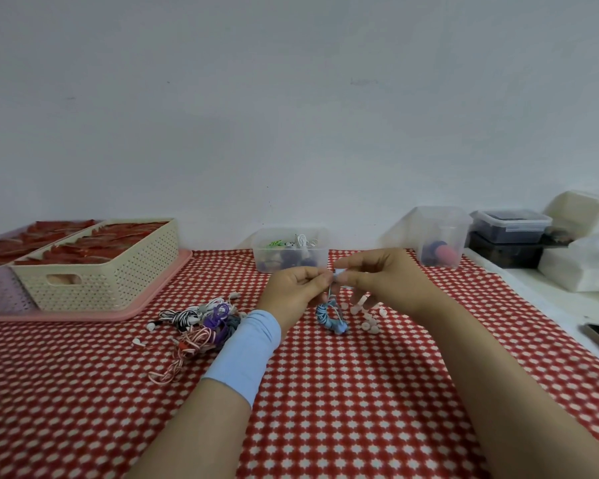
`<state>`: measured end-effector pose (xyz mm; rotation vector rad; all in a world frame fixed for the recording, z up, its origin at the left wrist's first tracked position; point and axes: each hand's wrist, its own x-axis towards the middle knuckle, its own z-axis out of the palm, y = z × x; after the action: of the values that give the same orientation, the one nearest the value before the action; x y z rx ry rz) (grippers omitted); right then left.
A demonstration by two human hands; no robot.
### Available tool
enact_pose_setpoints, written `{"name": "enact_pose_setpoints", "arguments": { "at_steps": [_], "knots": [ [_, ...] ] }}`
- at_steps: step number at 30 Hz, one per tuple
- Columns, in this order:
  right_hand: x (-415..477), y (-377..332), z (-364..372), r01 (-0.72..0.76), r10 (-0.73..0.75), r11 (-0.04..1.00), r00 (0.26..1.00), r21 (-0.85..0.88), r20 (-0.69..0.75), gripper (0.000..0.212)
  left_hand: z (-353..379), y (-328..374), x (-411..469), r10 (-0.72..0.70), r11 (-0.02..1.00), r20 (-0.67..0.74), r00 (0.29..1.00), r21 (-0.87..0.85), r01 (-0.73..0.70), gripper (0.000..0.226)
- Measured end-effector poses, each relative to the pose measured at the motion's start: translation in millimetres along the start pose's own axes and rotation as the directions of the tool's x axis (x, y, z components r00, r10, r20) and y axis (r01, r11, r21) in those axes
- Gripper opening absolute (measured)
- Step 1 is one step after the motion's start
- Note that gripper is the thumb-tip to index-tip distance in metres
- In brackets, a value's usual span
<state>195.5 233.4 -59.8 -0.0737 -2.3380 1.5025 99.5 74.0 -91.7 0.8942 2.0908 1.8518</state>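
Both hands meet above the middle of the red-and-white patterned tablecloth (pixel 325 409). My left hand (pixel 293 292), with a light blue wristband below it, pinches the top end of a blue striped earphone cable (pixel 331 318). My right hand (pixel 377 278) pinches the same cable end from the other side. The coiled part of the cable hangs down between the hands and touches the cloth. Small white earbud pieces (pixel 369 321) lie on the cloth under my right hand.
A heap of tangled earphones (pixel 198 323) lies left of my left wrist. A cream perforated basket (pixel 97 274) with red packets stands on a pink tray (pixel 83 314) at left. Clear tubs (pixel 291 248) (pixel 441 236) stand by the wall. Dark lidded boxes (pixel 510 226) sit at right.
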Motion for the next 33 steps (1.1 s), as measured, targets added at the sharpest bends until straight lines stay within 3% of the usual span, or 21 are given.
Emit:
{"name": "enact_pose_setpoints", "arguments": {
  "at_steps": [9,12,18,22,28,30,33],
  "knots": [
    [-3.0,5.5,-4.6,-0.243,0.184,0.925,0.959,0.293,0.214,0.022,0.3,0.0,-2.6,-0.054,0.985,0.120,0.991,-0.158,0.073,0.010],
    [-1.5,8.7,-2.2,-0.284,0.218,0.907,0.948,0.309,0.232,0.024,-1.7,-2.7,-1.4,-0.060,0.989,0.131,0.990,-0.125,0.077,0.014],
    [0.5,11.0,-4.8,-0.320,0.224,0.892,0.927,0.320,0.302,0.022,-2.0,-0.2,-2.1,-0.074,0.966,0.216,0.974,-0.229,0.124,0.033],
    [1.3,10.3,-4.6,-0.310,0.237,0.902,0.937,0.300,0.256,0.025,-2.7,-2.9,1.5,-0.065,0.981,0.157,0.985,-0.171,0.092,0.008],
    [1.6,8.9,-18.8,-0.170,0.171,0.984,0.985,-0.058,0.019,0.012,-7.2,-4.0,4.8,-0.058,0.996,0.067,0.996,-0.058,0.062,0.011],
    [2.0,10.0,-22.1,-0.145,0.170,0.957,0.982,-0.252,0.078,0.003,-9.0,-5.2,4.7,-0.048,0.998,0.042,0.998,-0.046,0.050,0.012],
    [1.3,12.2,-20.2,-0.152,0.279,0.852,0.941,-0.501,0.190,0.011,-11.7,-5.2,4.3,-0.014,1.000,0.058,0.998,0.013,0.014,0.024]
  ]
}}
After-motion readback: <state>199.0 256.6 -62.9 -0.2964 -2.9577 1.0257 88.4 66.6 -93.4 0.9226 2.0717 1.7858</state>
